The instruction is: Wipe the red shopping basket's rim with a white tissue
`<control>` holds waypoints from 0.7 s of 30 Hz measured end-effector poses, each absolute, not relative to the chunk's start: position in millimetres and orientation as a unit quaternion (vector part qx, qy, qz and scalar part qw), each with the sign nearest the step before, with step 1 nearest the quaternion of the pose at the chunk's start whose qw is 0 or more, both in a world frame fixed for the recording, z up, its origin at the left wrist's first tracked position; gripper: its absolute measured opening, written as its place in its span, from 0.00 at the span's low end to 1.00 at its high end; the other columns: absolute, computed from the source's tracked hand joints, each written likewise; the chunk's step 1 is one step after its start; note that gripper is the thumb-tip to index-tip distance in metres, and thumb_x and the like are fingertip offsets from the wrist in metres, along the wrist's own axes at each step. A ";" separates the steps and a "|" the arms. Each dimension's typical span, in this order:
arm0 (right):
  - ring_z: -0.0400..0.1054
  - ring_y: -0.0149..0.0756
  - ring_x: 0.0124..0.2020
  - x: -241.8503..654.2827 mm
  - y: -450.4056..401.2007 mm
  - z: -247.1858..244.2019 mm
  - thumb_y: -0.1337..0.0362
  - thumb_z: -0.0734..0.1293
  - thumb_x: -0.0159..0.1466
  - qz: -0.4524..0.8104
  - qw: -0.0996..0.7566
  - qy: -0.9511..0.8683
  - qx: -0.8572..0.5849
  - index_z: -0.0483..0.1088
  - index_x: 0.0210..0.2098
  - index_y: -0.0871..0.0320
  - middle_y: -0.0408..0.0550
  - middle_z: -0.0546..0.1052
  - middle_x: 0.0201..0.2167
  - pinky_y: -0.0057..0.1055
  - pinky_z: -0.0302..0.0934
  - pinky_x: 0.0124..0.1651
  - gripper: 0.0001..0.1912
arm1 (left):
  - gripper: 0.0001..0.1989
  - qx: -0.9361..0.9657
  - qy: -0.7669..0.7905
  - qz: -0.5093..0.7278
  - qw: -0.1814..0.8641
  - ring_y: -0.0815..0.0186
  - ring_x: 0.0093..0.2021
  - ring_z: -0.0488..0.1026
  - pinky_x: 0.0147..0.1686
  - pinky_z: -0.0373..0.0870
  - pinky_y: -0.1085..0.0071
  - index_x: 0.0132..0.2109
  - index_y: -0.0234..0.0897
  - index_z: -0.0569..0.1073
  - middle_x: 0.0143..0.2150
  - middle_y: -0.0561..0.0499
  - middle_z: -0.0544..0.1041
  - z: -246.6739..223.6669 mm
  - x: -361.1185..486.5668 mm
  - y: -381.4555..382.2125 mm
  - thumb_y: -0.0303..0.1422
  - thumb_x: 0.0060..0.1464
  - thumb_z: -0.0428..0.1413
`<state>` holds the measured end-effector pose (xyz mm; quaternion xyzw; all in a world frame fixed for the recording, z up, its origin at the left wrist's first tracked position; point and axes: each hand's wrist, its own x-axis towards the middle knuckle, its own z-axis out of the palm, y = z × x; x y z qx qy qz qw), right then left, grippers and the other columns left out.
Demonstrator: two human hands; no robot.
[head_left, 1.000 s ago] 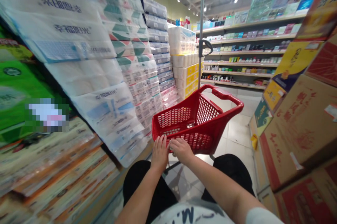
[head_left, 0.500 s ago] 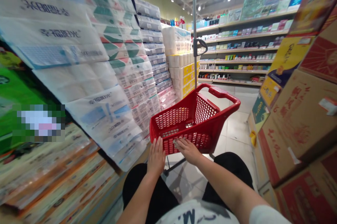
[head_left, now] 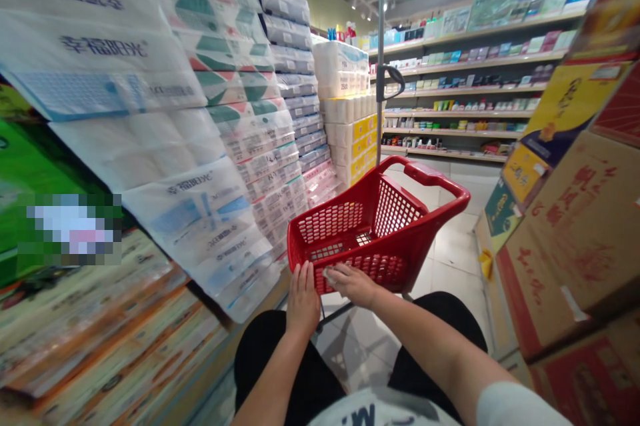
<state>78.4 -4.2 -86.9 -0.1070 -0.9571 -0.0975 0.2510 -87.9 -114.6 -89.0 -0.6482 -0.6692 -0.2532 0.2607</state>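
My hands rest side by side on the near rim of a red plastic mesh shopping cart basket (head_left: pixel 373 229). My left hand (head_left: pixel 303 301) lies with its fingers up over the rim. A little to the right, my right hand (head_left: pixel 351 284) curls over the same rim. Nothing but the cart is in either hand. The basket's inside shows only red mesh, and I see no goods in it. Its far handle bar (head_left: pixel 440 181) points down the aisle.
Wrapped toilet paper packs (head_left: pixel 280 146) stand stacked high along the left. Cardboard cartons (head_left: pixel 565 259) line the right. A metal pole (head_left: pixel 381 26) rises beyond the cart, with stocked store shelves (head_left: pixel 465 99) behind it. The floor is pale tile (head_left: pixel 450 259).
The view has swayed slightly, and the cart has shifted a little in the frame. Both hands stay on the near rim, with the right hand a little further right.
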 end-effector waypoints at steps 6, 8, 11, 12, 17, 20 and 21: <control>0.62 0.36 0.51 72.2 -15.2 -101.0 0.63 0.56 0.70 -0.059 0.206 -0.966 -0.144 0.73 0.46 0.54 0.46 0.71 0.52 0.29 0.65 0.47 0.14 | 0.37 -0.669 -0.667 -0.199 0.261 0.55 0.69 0.45 0.64 0.55 0.54 0.69 0.33 0.41 0.68 0.42 0.55 -87.7 -98.4 -119.3 0.23 0.55 0.47; 0.59 0.37 0.55 73.4 -15.8 -98.9 0.63 0.57 0.70 -0.050 0.215 -0.961 -0.166 0.72 0.48 0.54 0.46 0.68 0.56 0.28 0.65 0.48 0.14 | 0.37 -0.670 -0.665 -0.191 0.269 0.55 0.69 0.45 0.64 0.55 0.55 0.69 0.32 0.40 0.68 0.42 0.55 -88.7 -100.0 -119.2 0.24 0.56 0.47; 0.60 0.38 0.53 71.8 -17.6 -92.8 0.63 0.58 0.69 -0.043 0.197 -0.965 -0.165 0.71 0.49 0.54 0.45 0.68 0.55 0.29 0.65 0.49 0.14 | 0.37 -0.659 -0.668 -0.194 0.286 0.55 0.69 0.44 0.63 0.56 0.55 0.69 0.32 0.37 0.68 0.41 0.54 -92.4 -99.3 -116.6 0.25 0.58 0.46; 0.61 0.37 0.52 70.8 -18.5 -91.1 0.64 0.57 0.70 -0.042 0.189 -0.968 -0.160 0.71 0.48 0.55 0.45 0.69 0.54 0.30 0.65 0.49 0.14 | 0.36 -0.656 -0.669 -0.194 0.291 0.55 0.69 0.44 0.63 0.57 0.55 0.69 0.32 0.36 0.68 0.41 0.53 -93.7 -99.0 -115.6 0.24 0.58 0.45; 0.61 0.38 0.52 68.3 -23.9 -89.2 0.64 0.56 0.70 -0.032 0.180 -0.969 -0.168 0.72 0.47 0.55 0.47 0.70 0.54 0.32 0.64 0.51 0.15 | 0.35 -0.660 -0.664 -0.187 0.297 0.55 0.69 0.43 0.62 0.58 0.56 0.69 0.33 0.35 0.69 0.42 0.53 -96.5 -99.4 -114.6 0.23 0.59 0.44; 0.62 0.38 0.50 68.0 -26.7 -91.9 0.65 0.58 0.69 -0.021 0.150 -0.975 -0.161 0.73 0.45 0.55 0.47 0.71 0.53 0.32 0.65 0.49 0.12 | 0.35 -0.657 -0.666 -0.190 0.300 0.55 0.69 0.43 0.62 0.59 0.56 0.68 0.32 0.35 0.68 0.41 0.53 -96.2 -99.1 -115.6 0.23 0.59 0.44; 0.62 0.38 0.50 67.5 -27.4 -93.1 0.65 0.59 0.69 -0.019 0.152 -0.975 -0.160 0.73 0.45 0.55 0.47 0.71 0.53 0.32 0.65 0.48 0.12 | 0.35 -0.654 -0.668 -0.191 0.300 0.55 0.69 0.43 0.62 0.59 0.56 0.68 0.32 0.35 0.68 0.41 0.53 -96.1 -98.6 -115.8 0.24 0.59 0.44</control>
